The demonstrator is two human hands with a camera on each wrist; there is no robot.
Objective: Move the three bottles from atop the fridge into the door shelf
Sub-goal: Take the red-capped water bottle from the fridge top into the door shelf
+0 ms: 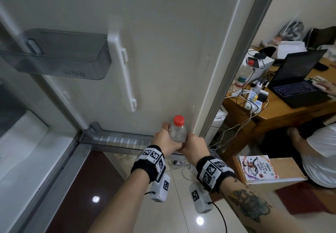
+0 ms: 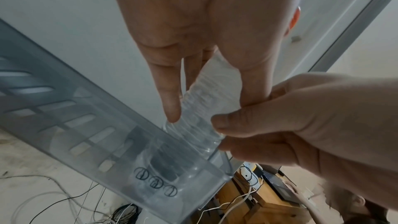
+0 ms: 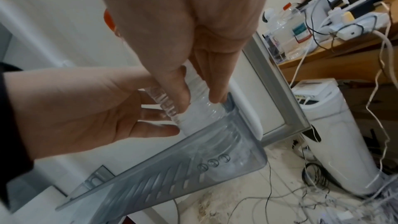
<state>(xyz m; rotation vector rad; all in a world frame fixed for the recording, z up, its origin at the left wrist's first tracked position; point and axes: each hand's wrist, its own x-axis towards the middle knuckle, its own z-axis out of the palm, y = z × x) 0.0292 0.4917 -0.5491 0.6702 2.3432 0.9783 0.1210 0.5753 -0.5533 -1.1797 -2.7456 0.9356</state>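
A clear plastic bottle [image 1: 177,132] with a red cap [image 1: 178,120] stands upright at the right end of the grey lower door shelf [image 1: 118,140]. The left wrist view shows the bottle [image 2: 202,108] with its base down inside the shelf [image 2: 86,134]. My left hand [image 1: 164,136] grips its upper body from the left. My right hand [image 1: 192,142] grips it lower down from the right. In the right wrist view, the fingers of both my right hand [image 3: 215,83] and my left hand [image 3: 86,108] wrap the bottle [image 3: 198,110]. No other task bottles are in view.
An empty grey upper door bin [image 1: 63,54] hangs at the upper left. Right of the door stand a wooden desk [image 1: 283,112] with a laptop [image 1: 298,76], another bottle [image 1: 243,74] and a seated person [image 1: 320,151]. Cables [image 3: 323,193] and a white tower appliance [image 3: 336,125] are on the floor.
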